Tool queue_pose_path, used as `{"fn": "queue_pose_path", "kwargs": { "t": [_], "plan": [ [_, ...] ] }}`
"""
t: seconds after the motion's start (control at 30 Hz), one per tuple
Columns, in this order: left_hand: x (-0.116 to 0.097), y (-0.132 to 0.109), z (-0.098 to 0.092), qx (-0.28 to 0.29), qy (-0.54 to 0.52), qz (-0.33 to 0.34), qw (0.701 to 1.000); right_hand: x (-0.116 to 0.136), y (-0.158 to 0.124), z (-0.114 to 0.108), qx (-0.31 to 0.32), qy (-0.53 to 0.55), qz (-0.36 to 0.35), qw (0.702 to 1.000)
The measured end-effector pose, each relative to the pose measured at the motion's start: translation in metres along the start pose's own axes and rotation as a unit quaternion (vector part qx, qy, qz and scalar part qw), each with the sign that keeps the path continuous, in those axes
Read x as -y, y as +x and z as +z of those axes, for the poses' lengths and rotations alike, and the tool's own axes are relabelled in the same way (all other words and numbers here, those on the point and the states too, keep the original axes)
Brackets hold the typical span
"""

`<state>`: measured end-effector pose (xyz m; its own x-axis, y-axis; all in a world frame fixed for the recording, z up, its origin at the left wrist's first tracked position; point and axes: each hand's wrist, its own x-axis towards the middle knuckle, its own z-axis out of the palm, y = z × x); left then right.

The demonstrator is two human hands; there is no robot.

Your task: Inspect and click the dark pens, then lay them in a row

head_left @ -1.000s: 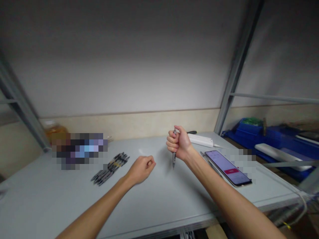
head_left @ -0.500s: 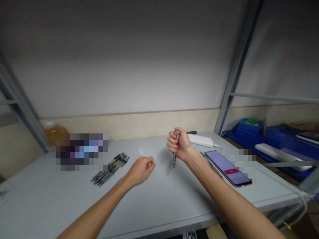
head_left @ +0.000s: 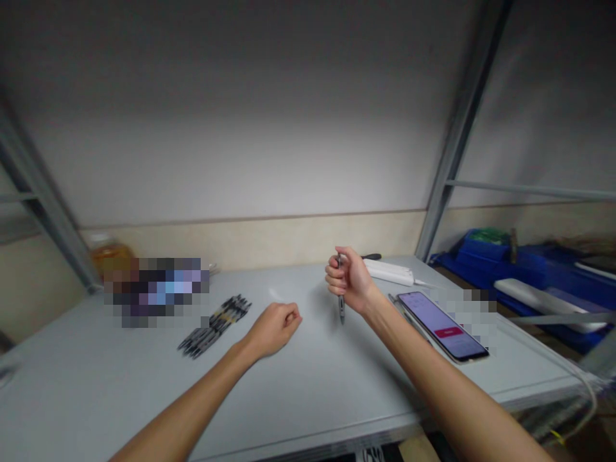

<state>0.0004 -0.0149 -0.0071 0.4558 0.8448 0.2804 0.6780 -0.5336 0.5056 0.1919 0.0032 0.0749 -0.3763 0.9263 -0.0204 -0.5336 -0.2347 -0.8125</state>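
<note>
Mostly grey table point(head_left: 308, 385), cut off at the frame's left and bottom edges. Pixelated patch point(head_left: 158, 289) at far left, contents unreadable. Left hand point(head_left: 274, 328) clenched loosely near the table, inside of the fist hidden. Right hand point(head_left: 350, 279) wraps a pen point(head_left: 341, 309), near upright, tip down; fingers cover its middle, can't tell if the tip touches the table. Pen bundle point(head_left: 214, 326) lies left of the left hand, count unclear, small pixelated bit over it. Phone point(head_left: 436, 314) right of the right forearm, screen text illegible.
</note>
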Motion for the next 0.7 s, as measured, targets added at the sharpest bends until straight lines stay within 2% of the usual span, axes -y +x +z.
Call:
{"fn": "queue_pose_path", "kwargs": {
  "t": [0.07,0.17,0.23,0.27,0.33,0.43,0.5,0.57,0.63,0.7],
  "plan": [
    [0.0,0.0,0.0,0.003,0.0,-0.002,1.0,-0.003,-0.001,-0.004,-0.024,-0.05,0.008,0.998],
    [0.0,0.0,-0.001,0.005,-0.002,0.001,1.0,-0.009,-0.002,-0.014,-0.091,-0.156,-0.008,0.983],
    [0.0,-0.001,-0.001,0.004,-0.002,0.004,1.0,-0.013,-0.004,-0.026,-0.14,-0.256,-0.033,0.956],
    [0.0,-0.001,-0.001,0.005,-0.001,0.005,1.0,-0.014,-0.005,-0.032,-0.163,-0.325,-0.046,0.93],
    [0.0,-0.001,-0.001,0.006,0.002,0.006,1.0,-0.016,-0.008,-0.048,-0.191,-0.489,-0.069,0.848],
    [0.0,-0.001,0.0,0.005,0.006,0.01,1.0,-0.016,-0.014,-0.069,-0.196,-0.717,-0.078,0.664],
    [0.0,-0.001,0.0,0.006,0.006,0.014,1.0,-0.015,-0.02,-0.08,-0.209,-0.797,-0.042,0.565],
    [0.001,-0.001,-0.001,0.01,0.007,0.015,1.0,-0.012,-0.025,-0.087,-0.212,-0.839,-0.007,0.5],
    [0.0,-0.001,-0.001,0.011,0.009,0.014,1.0,-0.007,-0.03,-0.092,-0.207,-0.864,0.008,0.46],
    [0.0,-0.001,-0.001,0.012,0.009,0.012,1.0,-0.003,-0.035,-0.096,-0.202,-0.88,-0.01,0.429]
  ]
}}
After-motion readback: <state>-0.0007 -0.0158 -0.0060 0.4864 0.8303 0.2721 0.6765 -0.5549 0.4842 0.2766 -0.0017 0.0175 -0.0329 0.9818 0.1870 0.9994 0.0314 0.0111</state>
